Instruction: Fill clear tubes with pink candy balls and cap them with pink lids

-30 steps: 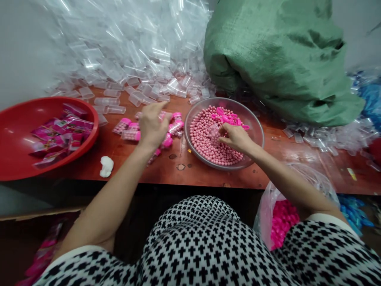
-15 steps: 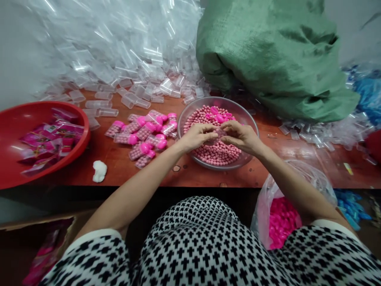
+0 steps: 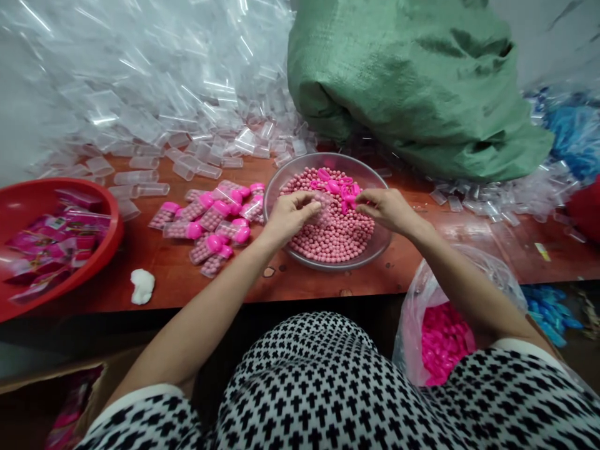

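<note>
A grey bowl of pink beads stands in front of me. My left hand, over its left side, is closed around a clear plastic tube that looks filled with beads. On the right side, my right hand pinches a bright pink plastic piece; its exact shape is hard to make out. More bright pink plastic pieces lie on the beads at the back of the bowl. Left of the bowl, several bead-filled tubes with pink caps lie in a heap.
Clear tubes are piled along the back. A large green sack stands behind the bowl. At left are a red basin with pink packets and a white wad. A plastic bag of pink parts hangs below the table edge.
My hands have moved apart. The right hand has a pink piece at its fingertips, while the left keeps the tube. The whole view has shifted slightly.
</note>
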A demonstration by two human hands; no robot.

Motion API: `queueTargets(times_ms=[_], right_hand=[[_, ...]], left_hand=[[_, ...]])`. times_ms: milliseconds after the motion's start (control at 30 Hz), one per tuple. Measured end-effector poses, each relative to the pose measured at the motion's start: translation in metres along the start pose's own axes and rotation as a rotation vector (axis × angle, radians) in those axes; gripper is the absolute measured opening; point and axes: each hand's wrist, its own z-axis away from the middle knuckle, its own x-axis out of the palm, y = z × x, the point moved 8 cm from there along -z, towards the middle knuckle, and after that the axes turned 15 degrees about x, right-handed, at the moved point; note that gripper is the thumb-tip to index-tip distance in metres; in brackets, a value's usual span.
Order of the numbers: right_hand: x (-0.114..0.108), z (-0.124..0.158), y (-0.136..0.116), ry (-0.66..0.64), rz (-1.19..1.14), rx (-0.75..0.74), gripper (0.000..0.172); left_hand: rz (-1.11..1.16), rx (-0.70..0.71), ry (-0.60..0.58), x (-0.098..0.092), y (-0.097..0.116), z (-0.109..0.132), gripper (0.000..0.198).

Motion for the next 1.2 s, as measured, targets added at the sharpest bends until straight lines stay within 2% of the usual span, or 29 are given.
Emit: queueTargets(times_ms=[100,267,367,567,733,800,867,933,967,1033,1100,1200], right_hand=[[-0.001,-0.021,0.002,0.005,0.197,0.067,0.023],[0.024,-0.038,-0.009,-0.083,0.452,0.194,0.031],[0.034,-0.044,-0.012,-0.062,0.443,0.252,0.034],[0.040,-0.043,-0.011,-0.031,0.344,0.263,0.024],[0.039,-0.037,-0.012,-0.018,0.280,0.194,0.021],[0.029,-0.038,-0.008,0.038,0.080,0.185,0.022],[0.016,-0.036,-0.008,0.083,-0.226,0.138,0.026],[0.003,-0.028,-0.016,0.087,-0.484,0.034,0.031],[-0.002,-0.023,-0.024,0.079,-0.539,-0.030,0.032],[-0.010,-0.010,-0.043,0.075,-0.494,-0.157,0.030],[-0.013,0.001,-0.060,0.091,-0.343,-0.257,0.027],[-0.009,0.008,-0.071,0.115,-0.180,-0.322,0.027]], left_hand=[[0.138,-0.053,0.100,-0.002,0.000,0.001,0.040],[0.167,-0.064,0.106,0.000,0.003,0.003,0.040],[0.147,-0.060,0.086,0.001,0.001,0.003,0.036],[0.059,-0.004,0.066,-0.001,-0.001,0.002,0.029],[-0.075,0.102,0.019,-0.003,0.005,0.002,0.022],[-0.129,0.149,-0.015,-0.001,0.009,0.002,0.019],[-0.190,0.190,-0.056,0.002,0.013,0.002,0.017],[-0.256,0.213,-0.083,0.004,0.017,0.002,0.016],[-0.279,0.218,-0.090,0.004,0.018,0.002,0.016],[-0.291,0.223,-0.097,0.006,0.020,0.002,0.016],[-0.286,0.225,-0.104,0.007,0.021,0.003,0.016],[-0.323,0.224,-0.091,0.006,0.024,0.005,0.016]])
